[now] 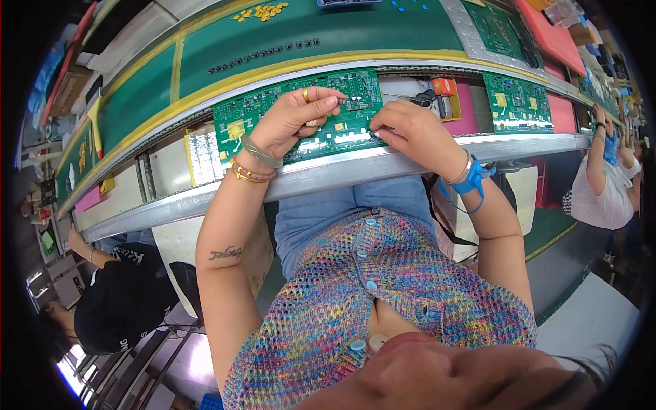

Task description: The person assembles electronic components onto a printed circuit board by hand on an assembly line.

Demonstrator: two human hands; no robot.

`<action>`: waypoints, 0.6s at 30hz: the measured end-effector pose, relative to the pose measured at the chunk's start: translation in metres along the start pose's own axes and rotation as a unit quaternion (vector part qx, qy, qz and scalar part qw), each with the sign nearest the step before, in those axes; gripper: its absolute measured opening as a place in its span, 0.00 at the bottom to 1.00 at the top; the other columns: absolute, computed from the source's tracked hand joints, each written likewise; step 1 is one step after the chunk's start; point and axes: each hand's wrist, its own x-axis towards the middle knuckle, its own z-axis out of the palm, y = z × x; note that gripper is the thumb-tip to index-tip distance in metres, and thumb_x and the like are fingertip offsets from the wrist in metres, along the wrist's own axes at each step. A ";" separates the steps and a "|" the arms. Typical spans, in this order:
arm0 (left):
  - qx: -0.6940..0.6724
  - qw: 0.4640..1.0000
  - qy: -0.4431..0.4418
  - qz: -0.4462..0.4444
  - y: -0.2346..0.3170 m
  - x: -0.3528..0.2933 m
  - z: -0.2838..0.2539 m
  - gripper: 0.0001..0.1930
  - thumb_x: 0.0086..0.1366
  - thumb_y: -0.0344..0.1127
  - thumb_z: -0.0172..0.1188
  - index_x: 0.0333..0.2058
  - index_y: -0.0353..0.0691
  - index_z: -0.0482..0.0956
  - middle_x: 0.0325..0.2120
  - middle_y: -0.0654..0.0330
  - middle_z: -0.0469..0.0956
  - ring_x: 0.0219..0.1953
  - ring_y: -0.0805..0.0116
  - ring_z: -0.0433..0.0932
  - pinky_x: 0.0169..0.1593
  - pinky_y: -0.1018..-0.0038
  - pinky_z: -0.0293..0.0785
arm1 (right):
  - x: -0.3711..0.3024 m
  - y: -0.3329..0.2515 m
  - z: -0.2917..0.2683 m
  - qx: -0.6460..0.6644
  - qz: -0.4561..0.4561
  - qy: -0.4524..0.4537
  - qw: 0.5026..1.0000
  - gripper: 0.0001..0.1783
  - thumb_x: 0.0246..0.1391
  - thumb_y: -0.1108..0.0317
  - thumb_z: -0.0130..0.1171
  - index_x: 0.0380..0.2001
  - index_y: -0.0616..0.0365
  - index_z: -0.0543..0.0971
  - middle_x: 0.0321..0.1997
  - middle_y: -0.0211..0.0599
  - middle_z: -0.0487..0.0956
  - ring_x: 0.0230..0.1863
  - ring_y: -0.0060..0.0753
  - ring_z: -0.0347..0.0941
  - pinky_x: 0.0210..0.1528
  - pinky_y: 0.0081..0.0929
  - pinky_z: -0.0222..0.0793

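A green circuit board [365, 85] lies on the rails in front of me, crowded with small parts. Over its middle hovers my left hand [290, 119], thumb and forefinger pinched together; a tiny piece may sit at the tips, too small to name. My right hand [417, 133] is closed at the board's right edge, with fingertips down close to the near row of shiny solder spots. Whatever those fingers grip is hidden. A blue wrist strap [473, 179] circles my right wrist.
Behind the board, a row of small black components [263, 51] stands on the green mat, with yellow pieces [261, 12] farther back. Metal rail [307, 179] runs along the near side. Another circuit board [517, 102] sits to the right. Other people work at both sides.
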 end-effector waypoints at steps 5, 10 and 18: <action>0.029 1.000 0.002 -0.001 0.002 -0.003 0.005 0.10 0.61 0.30 0.56 0.41 0.36 0.75 0.30 0.66 0.76 0.18 0.88 0.56 0.17 0.89 0.48 | 0.003 -0.002 0.000 -0.026 -0.017 -0.013 0.999 0.07 0.43 0.73 0.58 0.30 0.58 0.75 0.30 0.37 0.73 0.35 0.41 0.70 0.37 0.34 0.68; 0.026 1.000 -0.003 -0.005 0.001 -0.003 0.003 0.09 0.63 0.33 0.54 0.39 0.35 0.75 0.28 0.66 0.75 0.17 0.87 0.55 0.17 0.88 0.47 | 0.008 -0.007 0.001 -0.040 -0.044 -0.005 0.998 0.08 0.42 0.74 0.59 0.30 0.58 0.75 0.30 0.36 0.73 0.35 0.41 0.70 0.37 0.34 0.68; 0.034 0.999 -0.023 -0.005 -0.002 -0.002 0.005 0.10 0.62 0.38 0.56 0.37 0.37 0.76 0.26 0.66 0.76 0.16 0.88 0.55 0.17 0.89 0.48 | 0.029 -0.031 0.005 0.064 0.016 0.163 0.984 0.09 0.45 0.72 0.60 0.33 0.59 0.75 0.29 0.37 0.74 0.29 0.34 0.73 0.32 0.27 0.68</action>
